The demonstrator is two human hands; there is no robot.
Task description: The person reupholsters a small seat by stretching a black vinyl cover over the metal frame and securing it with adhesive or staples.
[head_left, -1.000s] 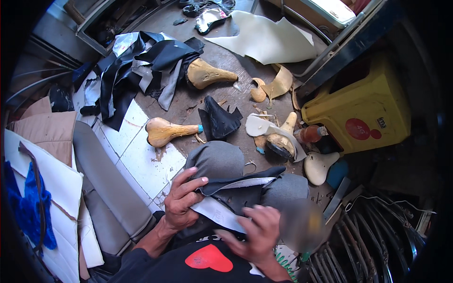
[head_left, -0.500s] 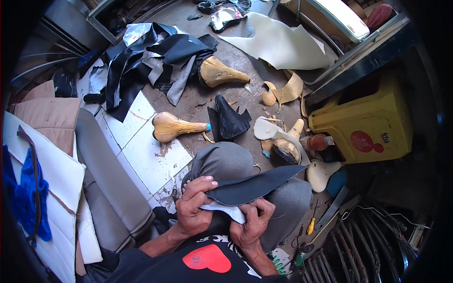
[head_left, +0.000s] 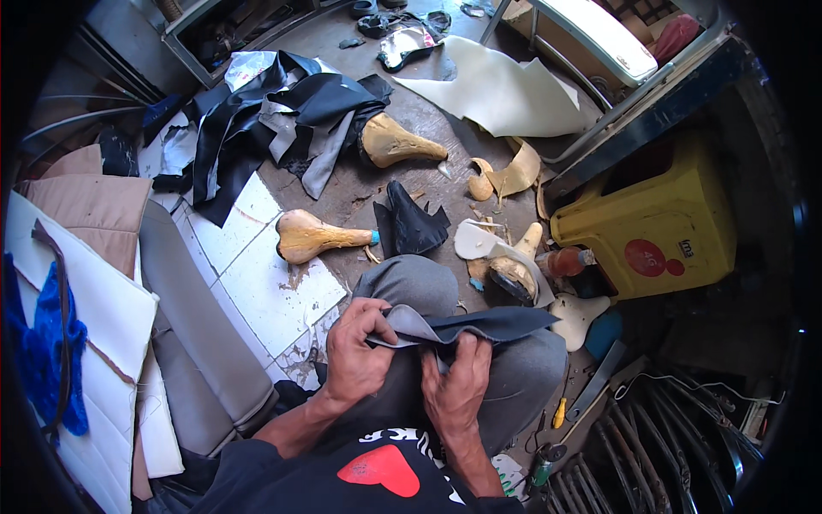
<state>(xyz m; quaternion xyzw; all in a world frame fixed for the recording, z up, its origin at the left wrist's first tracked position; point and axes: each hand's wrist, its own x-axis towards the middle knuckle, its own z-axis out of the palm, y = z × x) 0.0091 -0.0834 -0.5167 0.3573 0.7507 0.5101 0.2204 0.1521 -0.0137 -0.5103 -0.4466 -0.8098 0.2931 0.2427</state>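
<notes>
Over my knees I hold a piece of black leatherette (head_left: pixel 505 325) with a grey backing, its near edge curled so that the grey side shows. My left hand (head_left: pixel 358 349) pinches its left end between thumb and fingers. Gripping the near edge at the middle is my right hand (head_left: pixel 456 381), thumb up against the material. The far right tip sticks out free past my right knee. Just beyond my knees lie a stripped yellow bicycle saddle (head_left: pixel 317 237) and a black saddle cover (head_left: pixel 415 219).
Farther off are another yellow saddle (head_left: pixel 398 140), a heap of black leatherette (head_left: pixel 317 107) and a cream sheet (head_left: pixel 501 90). On the right stand a yellow plastic stool (head_left: pixel 676 218) and a bundle of dark metal rods (head_left: pixel 659 437). A grey cushion (head_left: pixel 193 317) lies left.
The leatherette has folded lower and its near edge now curls up, showing the grey backing. My left hand has moved slightly up, my right hand nearer the middle. The view has shifted slightly.
</notes>
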